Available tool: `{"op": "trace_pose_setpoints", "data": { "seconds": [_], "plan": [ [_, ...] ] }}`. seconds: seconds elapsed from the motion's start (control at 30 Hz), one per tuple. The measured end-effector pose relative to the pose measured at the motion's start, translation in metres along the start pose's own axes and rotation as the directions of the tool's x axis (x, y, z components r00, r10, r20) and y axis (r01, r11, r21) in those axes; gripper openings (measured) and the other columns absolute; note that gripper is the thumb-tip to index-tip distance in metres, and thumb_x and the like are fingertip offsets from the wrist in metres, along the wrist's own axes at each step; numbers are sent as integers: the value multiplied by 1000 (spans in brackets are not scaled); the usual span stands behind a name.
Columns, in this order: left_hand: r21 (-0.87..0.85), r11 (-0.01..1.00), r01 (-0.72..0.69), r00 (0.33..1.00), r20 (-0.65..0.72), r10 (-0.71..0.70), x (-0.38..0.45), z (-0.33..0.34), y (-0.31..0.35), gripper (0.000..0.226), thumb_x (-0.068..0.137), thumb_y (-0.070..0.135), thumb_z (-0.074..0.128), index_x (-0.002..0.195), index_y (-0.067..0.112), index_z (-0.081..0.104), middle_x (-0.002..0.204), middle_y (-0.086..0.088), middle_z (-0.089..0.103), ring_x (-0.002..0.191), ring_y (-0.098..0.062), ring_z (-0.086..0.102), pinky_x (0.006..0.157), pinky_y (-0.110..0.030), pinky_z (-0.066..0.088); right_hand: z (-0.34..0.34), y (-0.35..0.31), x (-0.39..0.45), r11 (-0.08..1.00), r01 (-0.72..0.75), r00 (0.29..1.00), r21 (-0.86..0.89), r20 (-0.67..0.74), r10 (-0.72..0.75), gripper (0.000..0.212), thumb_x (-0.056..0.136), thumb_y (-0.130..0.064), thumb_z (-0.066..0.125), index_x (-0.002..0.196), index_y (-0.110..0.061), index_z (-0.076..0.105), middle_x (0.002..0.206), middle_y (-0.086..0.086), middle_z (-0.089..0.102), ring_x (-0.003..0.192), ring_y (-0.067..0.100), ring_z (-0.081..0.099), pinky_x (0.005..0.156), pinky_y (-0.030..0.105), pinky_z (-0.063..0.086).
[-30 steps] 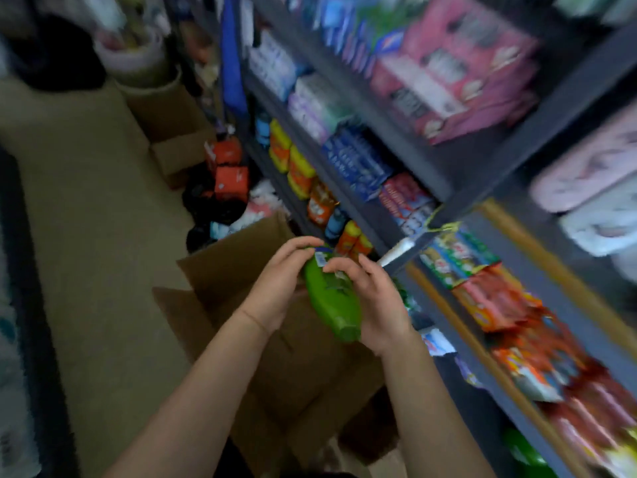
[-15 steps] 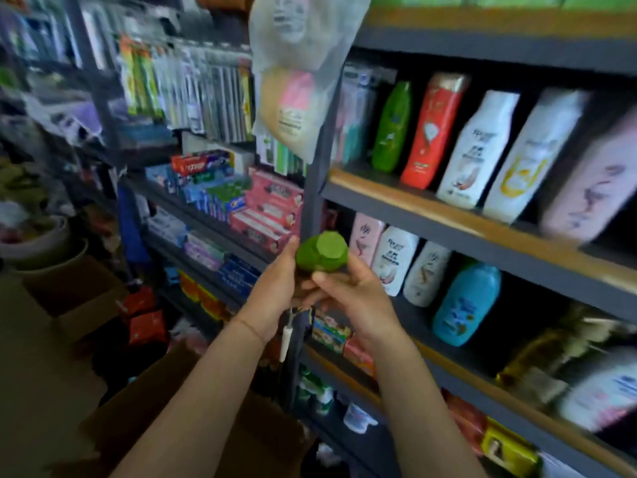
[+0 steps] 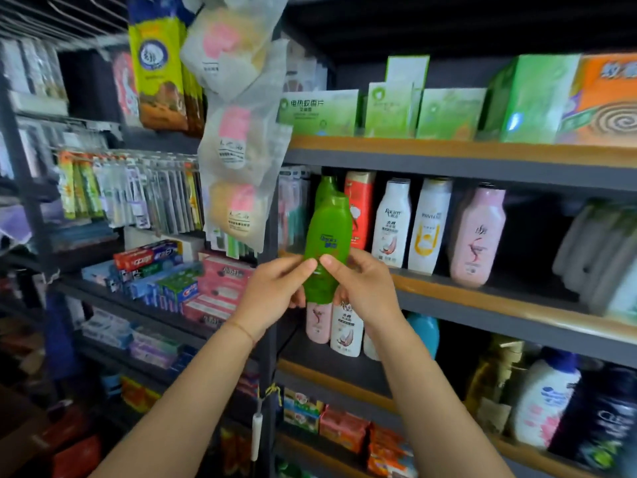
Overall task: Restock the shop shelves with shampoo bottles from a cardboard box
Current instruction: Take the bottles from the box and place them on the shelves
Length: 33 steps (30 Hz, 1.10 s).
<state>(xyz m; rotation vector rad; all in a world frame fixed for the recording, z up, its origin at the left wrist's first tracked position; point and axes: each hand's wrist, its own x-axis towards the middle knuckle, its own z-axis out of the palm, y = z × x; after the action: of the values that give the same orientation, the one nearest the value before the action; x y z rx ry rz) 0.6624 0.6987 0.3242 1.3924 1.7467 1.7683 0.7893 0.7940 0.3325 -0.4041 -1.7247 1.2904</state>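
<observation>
I hold a green shampoo bottle (image 3: pixel 328 238) upright in front of the middle shelf (image 3: pixel 482 298), cap end up. My left hand (image 3: pixel 274 291) grips its lower left side, my right hand (image 3: pixel 362 288) grips its lower right side, thumbs meeting on the front. Right behind it on the shelf stands another green bottle (image 3: pixel 325 186), next to a red bottle (image 3: pixel 360 208), two white bottles (image 3: pixel 393 222) and a pink bottle (image 3: pixel 477 236). The cardboard box is out of view.
A dark gap lies on the middle shelf right of the pink bottle. Green cartons (image 3: pixel 389 108) fill the shelf above. More bottles (image 3: pixel 344 326) stand on the shelf below. Toothpaste boxes (image 3: pixel 165 270) and hanging bagged sponges (image 3: pixel 238 132) are to the left.
The view rose from the box and floor to the shelves. Both hands lifted the green bottle and turned it upright, level with the middle shelf's bottle row.
</observation>
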Motion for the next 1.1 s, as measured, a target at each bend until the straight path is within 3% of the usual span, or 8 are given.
{"op": "trace_pose_setpoints", "data": {
  "seconds": [0.2, 0.3, 0.4, 0.47, 0.63, 0.83, 0.97, 1.1],
  "plan": [
    [172, 975, -142, 989, -2, 145, 48, -3, 21, 25, 100, 26, 57, 114, 46, 50, 97, 22, 53, 85, 9, 56, 72, -4, 42, -4, -9, 46, 961, 152, 988, -231, 67, -140, 30, 96, -28, 62, 124, -26, 53, 67, 6, 62, 56, 10, 60, 55, 25, 48],
    [371, 922, -111, 994, 25, 110, 71, -8, 9, 40, 102, 32, 51, 142, 25, 50, 124, 7, 54, 111, -7, 52, 92, -18, 38, 0, -1, 69, 944, 127, 992, -306, 24, -125, 34, 96, -27, 62, 127, -27, 49, 69, 5, 62, 57, 10, 60, 57, 26, 49],
    [549, 833, -67, 994, 106, 10, 88, -12, -19, 50, 101, 32, 53, 147, 14, 46, 149, -8, 47, 134, -23, 46, 113, -33, 35, 2, 4, 91, 946, 52, 997, -319, -34, -66, 29, 97, -26, 61, 123, -24, 48, 71, 6, 64, 55, 12, 60, 53, 24, 47],
    [618, 781, -86, 986, 166, -22, 89, -13, -34, 51, 100, 31, 55, 147, 14, 46, 153, -7, 43, 137, -24, 43, 116, -32, 31, 4, 7, 101, 940, -7, 1000, -340, -26, -2, 24, 97, -26, 61, 118, -24, 48, 73, 7, 66, 54, 14, 59, 48, 19, 44],
    [579, 795, -181, 982, 151, 114, 83, -16, -59, 48, 97, 20, 60, 144, 12, 52, 150, -7, 45, 141, -22, 36, 115, -22, 19, 18, 22, 121, 927, -128, 992, -353, -36, 124, 22, 98, -26, 59, 114, -14, 51, 72, 9, 66, 47, 17, 56, 38, 20, 39],
    [556, 800, -225, 973, 166, 158, 83, -18, -69, 53, 94, 13, 60, 146, 13, 49, 152, -4, 41, 142, -19, 31, 111, -14, 13, 28, 33, 149, 867, -284, 959, -409, -112, 261, 26, 98, -31, 59, 116, -15, 50, 74, 7, 70, 44, 15, 56, 40, 23, 38],
    [550, 801, -234, 971, 171, 167, 86, -19, -73, 56, 93, 14, 60, 148, 15, 46, 152, -2, 39, 142, -16, 32, 114, -18, 17, 31, 36, 159, 843, -363, 932, -397, -151, 330, 33, 99, -30, 58, 124, -12, 48, 76, 9, 71, 45, 16, 57, 45, 25, 43],
    [535, 810, -241, 969, 182, 168, 86, -21, -75, 57, 94, 16, 59, 149, 19, 45, 153, 1, 37, 139, -19, 37, 117, -31, 29, 36, 39, 167, 840, -413, 911, -352, -166, 378, 57, 101, -29, 56, 147, -9, 28, 74, 11, 68, 50, 20, 59, 49, 28, 47]
  ]
}}
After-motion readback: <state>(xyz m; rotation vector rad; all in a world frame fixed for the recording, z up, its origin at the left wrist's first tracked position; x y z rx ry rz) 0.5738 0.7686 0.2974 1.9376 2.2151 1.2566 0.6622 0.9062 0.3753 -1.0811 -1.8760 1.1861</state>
